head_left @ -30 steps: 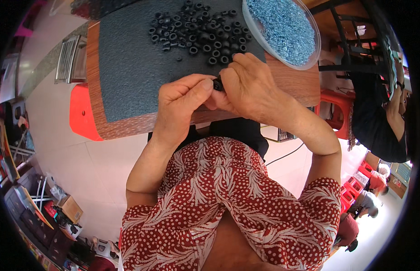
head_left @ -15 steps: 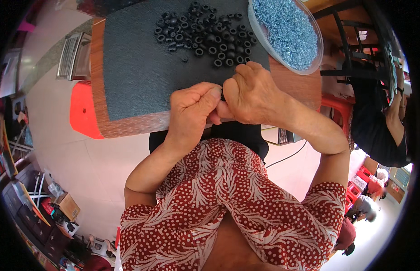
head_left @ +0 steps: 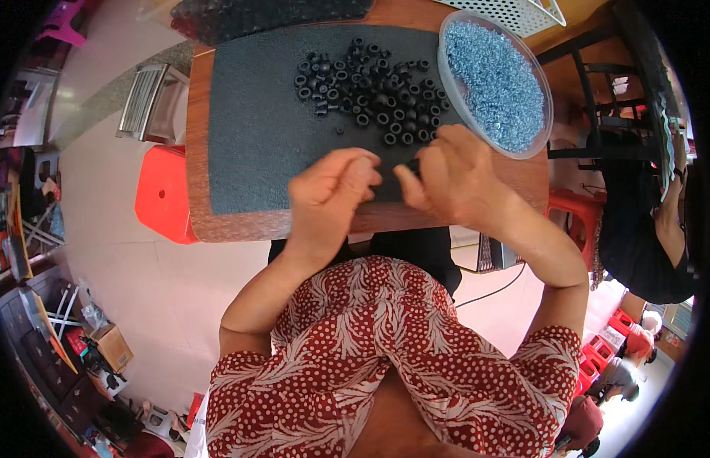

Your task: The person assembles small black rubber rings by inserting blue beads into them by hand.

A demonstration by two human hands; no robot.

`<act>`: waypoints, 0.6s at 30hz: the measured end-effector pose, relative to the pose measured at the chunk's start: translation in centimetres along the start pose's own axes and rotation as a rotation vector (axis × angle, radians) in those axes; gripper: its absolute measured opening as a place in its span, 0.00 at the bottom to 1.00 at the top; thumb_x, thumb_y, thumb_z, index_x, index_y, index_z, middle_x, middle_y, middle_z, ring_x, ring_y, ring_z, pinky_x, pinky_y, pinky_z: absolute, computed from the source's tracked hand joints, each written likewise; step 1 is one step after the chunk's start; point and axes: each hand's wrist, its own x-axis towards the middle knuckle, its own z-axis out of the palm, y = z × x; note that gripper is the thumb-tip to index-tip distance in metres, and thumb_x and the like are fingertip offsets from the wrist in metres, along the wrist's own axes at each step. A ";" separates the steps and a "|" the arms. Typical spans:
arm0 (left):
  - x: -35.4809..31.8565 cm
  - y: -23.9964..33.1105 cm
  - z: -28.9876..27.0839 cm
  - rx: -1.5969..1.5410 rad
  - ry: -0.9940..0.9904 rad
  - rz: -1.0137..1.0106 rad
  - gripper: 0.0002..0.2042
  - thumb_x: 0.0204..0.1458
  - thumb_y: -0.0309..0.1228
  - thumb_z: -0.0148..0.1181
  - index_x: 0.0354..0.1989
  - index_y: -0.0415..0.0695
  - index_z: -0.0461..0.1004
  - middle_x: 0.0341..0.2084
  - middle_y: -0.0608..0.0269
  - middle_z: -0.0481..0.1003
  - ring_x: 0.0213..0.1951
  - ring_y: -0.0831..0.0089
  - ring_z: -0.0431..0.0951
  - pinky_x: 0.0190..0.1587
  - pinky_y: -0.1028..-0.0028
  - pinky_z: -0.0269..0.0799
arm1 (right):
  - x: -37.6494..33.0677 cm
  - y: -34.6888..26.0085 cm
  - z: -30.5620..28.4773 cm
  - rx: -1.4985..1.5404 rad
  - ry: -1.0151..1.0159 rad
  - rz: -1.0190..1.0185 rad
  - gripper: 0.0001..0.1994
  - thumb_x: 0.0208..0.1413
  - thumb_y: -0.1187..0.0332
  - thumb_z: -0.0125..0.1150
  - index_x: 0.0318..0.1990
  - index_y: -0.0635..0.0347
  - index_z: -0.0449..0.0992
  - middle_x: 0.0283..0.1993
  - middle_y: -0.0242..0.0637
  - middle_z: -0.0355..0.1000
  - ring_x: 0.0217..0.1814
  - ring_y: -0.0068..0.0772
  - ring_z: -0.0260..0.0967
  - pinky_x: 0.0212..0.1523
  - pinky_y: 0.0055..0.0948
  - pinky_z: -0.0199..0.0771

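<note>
My left hand (head_left: 332, 187) is over the front part of a dark grey mat (head_left: 252, 130), its fingers curled together and slightly smeared by motion. Whatever it may hold is hidden. A short gap to the right, my right hand (head_left: 454, 175) is closed, with a small black part (head_left: 411, 165) partly showing between thumb and fingers. Just beyond both hands lies a loose heap of small black hollow rubbery parts (head_left: 370, 84), several with round openings facing up. A clear round tub (head_left: 548, 114) of tiny bluish clear pieces (head_left: 496, 84) stands beyond my right hand.
The mat lies on a brown wooden table (head_left: 256, 227). A dark textured bag or tray (head_left: 271, 19) and a white perforated basket (head_left: 523, 14) are at the far edge. Red stools (head_left: 160, 195) and a metal stool (head_left: 145, 103) stand nearby. A person in black (head_left: 637, 221) is at the right.
My hands were together and have moved apart, the right one shifting to the right. The table and its things appear lower in the view.
</note>
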 end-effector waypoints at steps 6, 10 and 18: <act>2.1 -0.6 -4.0 0.174 0.347 0.193 0.06 0.53 0.25 0.55 0.35 0.35 0.74 0.26 0.65 0.75 0.27 0.82 0.71 0.31 0.82 0.68 | 3.4 8.5 -3.6 -0.166 0.199 0.121 0.05 0.47 0.71 0.62 0.27 0.58 0.72 0.16 0.35 0.57 0.14 0.33 0.60 0.13 0.29 0.57; 4.3 -0.3 -6.8 0.450 0.401 0.270 0.08 0.54 0.25 0.54 0.39 0.35 0.74 0.30 0.62 0.75 0.31 0.81 0.73 0.35 0.82 0.69 | 10.2 12.9 -6.1 0.038 0.143 0.888 0.13 0.45 0.65 0.60 0.29 0.69 0.72 0.29 0.54 0.71 0.34 0.47 0.71 0.33 0.39 0.70; 12.0 1.5 -8.4 0.957 0.201 0.538 0.07 0.48 0.28 0.55 0.34 0.42 0.76 0.30 0.59 0.76 0.36 0.60 0.75 0.39 0.67 0.68 | 10.7 21.8 -3.9 -0.272 0.246 0.662 0.20 0.43 0.63 0.63 0.42 0.67 0.71 0.30 0.54 0.71 0.36 0.47 0.71 0.38 0.38 0.70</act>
